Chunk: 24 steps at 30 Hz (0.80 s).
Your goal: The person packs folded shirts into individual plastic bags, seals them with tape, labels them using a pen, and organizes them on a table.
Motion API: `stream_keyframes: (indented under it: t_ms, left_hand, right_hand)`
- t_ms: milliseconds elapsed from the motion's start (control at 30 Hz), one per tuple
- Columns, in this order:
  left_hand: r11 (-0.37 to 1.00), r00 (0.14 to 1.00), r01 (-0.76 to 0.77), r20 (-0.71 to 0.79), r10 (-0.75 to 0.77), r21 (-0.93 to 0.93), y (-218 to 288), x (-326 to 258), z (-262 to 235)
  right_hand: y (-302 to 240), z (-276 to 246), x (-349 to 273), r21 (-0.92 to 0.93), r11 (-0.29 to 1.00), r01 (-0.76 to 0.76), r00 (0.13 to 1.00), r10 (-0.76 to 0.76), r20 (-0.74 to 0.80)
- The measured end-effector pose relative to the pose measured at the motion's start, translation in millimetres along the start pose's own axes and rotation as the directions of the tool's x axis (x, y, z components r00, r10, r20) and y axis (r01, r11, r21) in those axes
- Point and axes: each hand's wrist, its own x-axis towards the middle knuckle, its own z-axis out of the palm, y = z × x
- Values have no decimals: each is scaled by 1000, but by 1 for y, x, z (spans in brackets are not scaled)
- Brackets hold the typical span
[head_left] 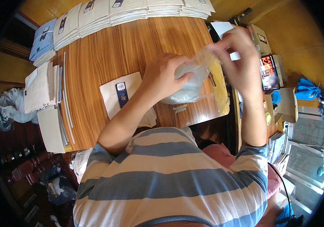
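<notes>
Both hands hold a clear plastic bag [192, 81] above the right part of the wooden table [105, 53]. The bag is thin, see-through and crinkled, with glossy highlights; its lower part bulges out rounded and pale, and its upper edge is drawn toward the right. The left hand [162, 75] is closed on the bag's left side, fingers curled into the film. The right hand [237, 56] pinches the bag's upper right edge between fingertips; it is blurred. On the table, just left of the left forearm, lies 1 folded cream garment [120, 96] with a dark blue tag [122, 94]. Stacks of folded white garments [131, 11] line the far edge, with a light blue stack [43, 39] at the left end.
</notes>
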Motion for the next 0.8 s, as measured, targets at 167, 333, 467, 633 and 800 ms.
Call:
stream_keyframes:
  t_ms: [167, 333, 467, 633, 800]
  left_hand:
    - [991, 997, -79, -36, 75, -108, 3, 6, 0]
    - [989, 994, 76, 88, -65, -127, 0, 10, -1]
    - [996, 999, 39, 35, -36, -79, 4, 12, 1]
    - [979, 995, 90, 58, -81, -180, 12, 14, -3]
    - [963, 992, -116, 9, 122, -243, 4, 15, -9]
  right_hand:
    - [9, -2, -6, 37, 973, -229, 932, 208, 297]
    - [35, -28, -20, 543, 759, -360, 914, 405, 39]
    - [13, -18, -41, 195, 928, -319, 948, 311, 68]
    - [-4, 3, -48, 241, 881, -407, 894, 438, -92]
    - [-10, -8, -49, 188, 950, -250, 933, 288, -216]
